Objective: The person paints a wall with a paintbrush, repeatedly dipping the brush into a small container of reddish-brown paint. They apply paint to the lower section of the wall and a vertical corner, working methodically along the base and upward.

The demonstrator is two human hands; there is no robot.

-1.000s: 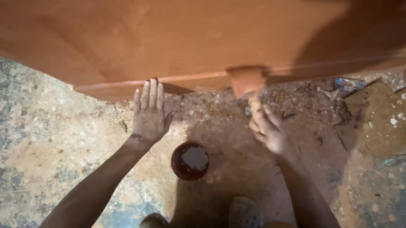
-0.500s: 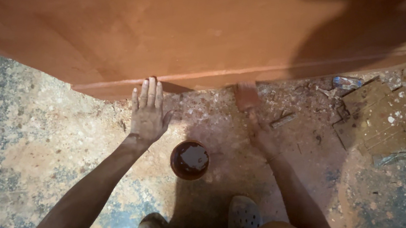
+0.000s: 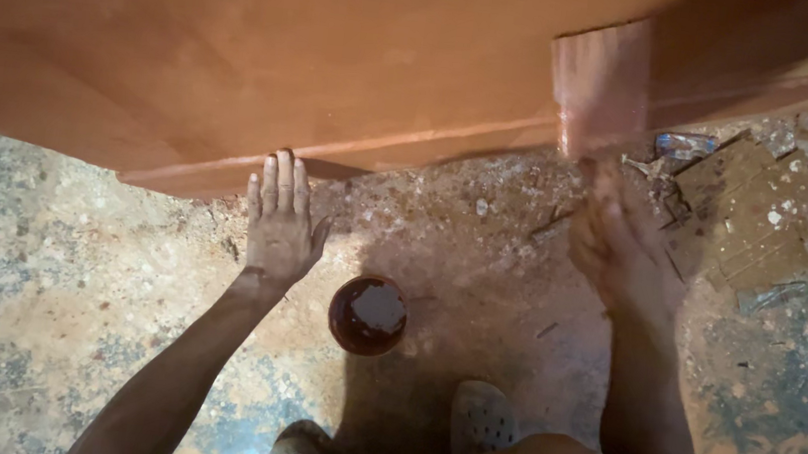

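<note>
Stained concrete floor (image 3: 38, 279) under tin (image 3: 367, 314), cardboard scrap (image 3: 754, 224), litter.

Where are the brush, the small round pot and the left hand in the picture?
brush (image 3: 599, 82), head view, on the wide blurred bristle end against the board.
pot (image 3: 368, 314), head view, on the liquid inside.
left hand (image 3: 279, 229), head view, on the back of the hand.

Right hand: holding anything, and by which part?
Right hand grips a wide flat brush by its lower handle end; blurred. Left hand holds nothing, flat on floor.
</note>
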